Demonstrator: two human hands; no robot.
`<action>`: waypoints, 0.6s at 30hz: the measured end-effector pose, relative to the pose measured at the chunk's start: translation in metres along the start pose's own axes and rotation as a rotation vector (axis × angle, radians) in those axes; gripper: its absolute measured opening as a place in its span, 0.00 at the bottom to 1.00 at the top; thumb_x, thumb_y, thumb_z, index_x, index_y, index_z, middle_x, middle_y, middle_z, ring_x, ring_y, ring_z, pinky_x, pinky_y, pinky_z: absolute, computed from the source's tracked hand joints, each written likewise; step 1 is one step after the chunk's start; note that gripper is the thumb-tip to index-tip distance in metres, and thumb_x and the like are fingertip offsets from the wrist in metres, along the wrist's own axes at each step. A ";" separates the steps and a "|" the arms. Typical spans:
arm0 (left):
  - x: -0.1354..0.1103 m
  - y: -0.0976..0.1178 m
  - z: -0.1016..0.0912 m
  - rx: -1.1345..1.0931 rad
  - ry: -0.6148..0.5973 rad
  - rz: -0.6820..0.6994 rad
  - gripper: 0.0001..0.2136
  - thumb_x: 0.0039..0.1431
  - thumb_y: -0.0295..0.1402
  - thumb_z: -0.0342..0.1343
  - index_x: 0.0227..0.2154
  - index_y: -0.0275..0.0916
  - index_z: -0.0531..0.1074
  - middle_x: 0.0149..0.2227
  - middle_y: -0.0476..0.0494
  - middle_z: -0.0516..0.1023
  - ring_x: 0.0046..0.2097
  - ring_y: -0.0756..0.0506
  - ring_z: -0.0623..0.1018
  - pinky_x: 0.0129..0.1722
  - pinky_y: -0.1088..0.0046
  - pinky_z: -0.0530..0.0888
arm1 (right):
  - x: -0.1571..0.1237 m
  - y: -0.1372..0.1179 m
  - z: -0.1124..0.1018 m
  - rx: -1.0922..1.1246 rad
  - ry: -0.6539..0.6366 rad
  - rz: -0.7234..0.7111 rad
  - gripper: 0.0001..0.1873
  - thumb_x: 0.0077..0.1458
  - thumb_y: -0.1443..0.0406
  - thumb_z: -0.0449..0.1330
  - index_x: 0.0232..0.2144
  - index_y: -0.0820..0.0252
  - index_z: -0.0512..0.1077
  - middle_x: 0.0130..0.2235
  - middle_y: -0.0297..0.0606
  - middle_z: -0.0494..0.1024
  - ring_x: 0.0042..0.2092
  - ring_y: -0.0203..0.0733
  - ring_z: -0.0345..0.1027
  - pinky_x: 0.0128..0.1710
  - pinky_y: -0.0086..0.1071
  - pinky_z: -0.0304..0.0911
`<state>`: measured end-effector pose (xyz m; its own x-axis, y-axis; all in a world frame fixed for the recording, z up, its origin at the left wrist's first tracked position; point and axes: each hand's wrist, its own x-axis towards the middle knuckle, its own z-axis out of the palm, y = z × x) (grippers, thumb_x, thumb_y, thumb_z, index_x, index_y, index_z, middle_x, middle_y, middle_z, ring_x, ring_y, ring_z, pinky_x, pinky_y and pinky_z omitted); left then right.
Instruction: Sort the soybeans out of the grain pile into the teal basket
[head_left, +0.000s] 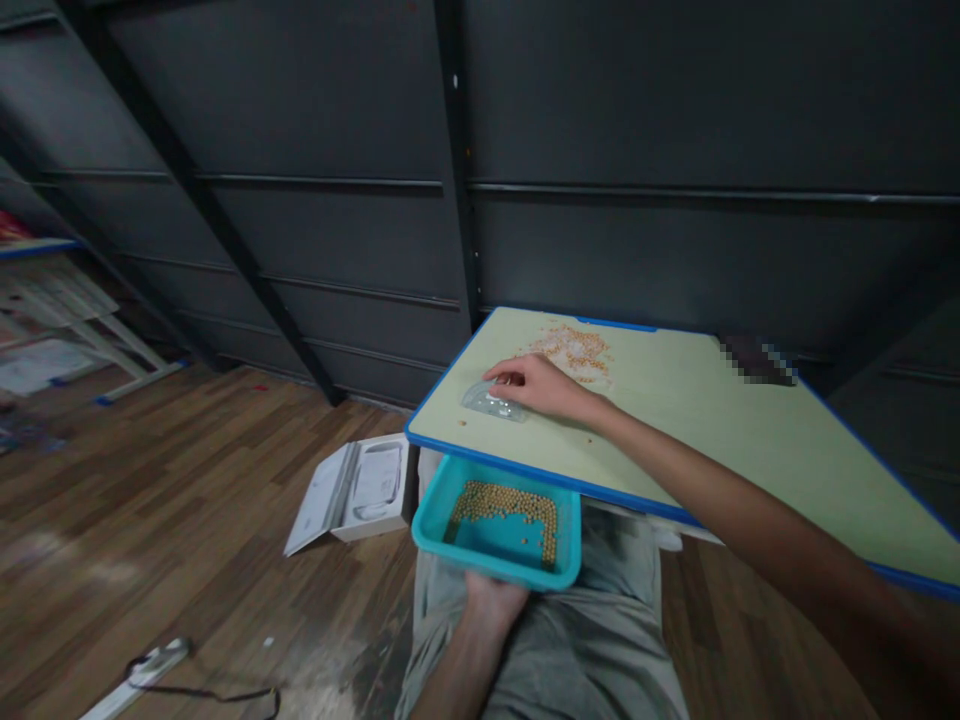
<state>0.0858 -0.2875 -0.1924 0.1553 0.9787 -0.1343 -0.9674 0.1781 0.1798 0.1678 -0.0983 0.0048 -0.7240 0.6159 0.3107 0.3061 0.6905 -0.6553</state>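
My right hand (536, 385) reaches over the table top and pinches a clear protractor (491, 402), which is on or just above the surface. Beyond that hand, a loose patch of small orange-tan beans and pale bits (574, 350) is spread on the table. My left hand (495, 592) holds a turquoise tray (491, 555) from below, its fingers hidden under it. The tray sits just below the table's front edge, over my lap. Round tan beans (510, 497) lie inside, mostly along its far and right sides.
The pale green table (697, 420) has a blue rim. An open white box (371, 485) stands on the wooden floor to the left. A dark wall (337, 230) rises behind the table. A white strip with a black cord (154, 670) lies at the lower left.
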 end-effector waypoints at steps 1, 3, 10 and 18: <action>0.000 0.003 0.000 0.001 0.006 0.002 0.22 0.60 0.53 0.43 0.43 0.50 0.77 0.47 0.49 0.82 0.54 0.41 0.75 0.65 0.56 0.54 | 0.004 -0.002 0.004 0.007 -0.012 -0.009 0.14 0.55 0.65 0.62 0.44 0.60 0.78 0.37 0.40 0.81 0.35 0.38 0.71 0.37 0.31 0.63; -0.001 0.013 0.003 0.000 0.020 -0.003 0.22 0.60 0.52 0.43 0.43 0.49 0.77 0.45 0.48 0.82 0.52 0.42 0.77 0.64 0.55 0.56 | 0.010 -0.007 0.013 0.021 -0.037 -0.030 0.13 0.55 0.65 0.62 0.44 0.61 0.78 0.36 0.40 0.81 0.35 0.37 0.71 0.36 0.30 0.63; -0.004 0.047 0.029 -0.036 0.101 0.020 0.21 0.64 0.47 0.39 0.45 0.49 0.76 0.45 0.49 0.82 0.50 0.41 0.77 0.59 0.48 0.62 | -0.001 -0.027 0.017 0.147 -0.182 -0.035 0.13 0.56 0.64 0.62 0.43 0.61 0.77 0.33 0.38 0.80 0.33 0.36 0.70 0.35 0.30 0.64; -0.003 0.045 0.029 -0.053 0.172 -0.003 0.22 0.64 0.47 0.38 0.45 0.47 0.76 0.47 0.48 0.82 0.57 0.39 0.73 0.58 0.47 0.63 | -0.038 -0.014 -0.042 0.065 -0.026 0.032 0.15 0.56 0.60 0.62 0.45 0.58 0.77 0.38 0.40 0.80 0.36 0.39 0.71 0.37 0.33 0.65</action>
<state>0.0472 -0.2798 -0.1552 0.1261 0.9456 -0.3000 -0.9769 0.1709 0.1282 0.2170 -0.1155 0.0313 -0.7306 0.6265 0.2716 0.2892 0.6442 -0.7081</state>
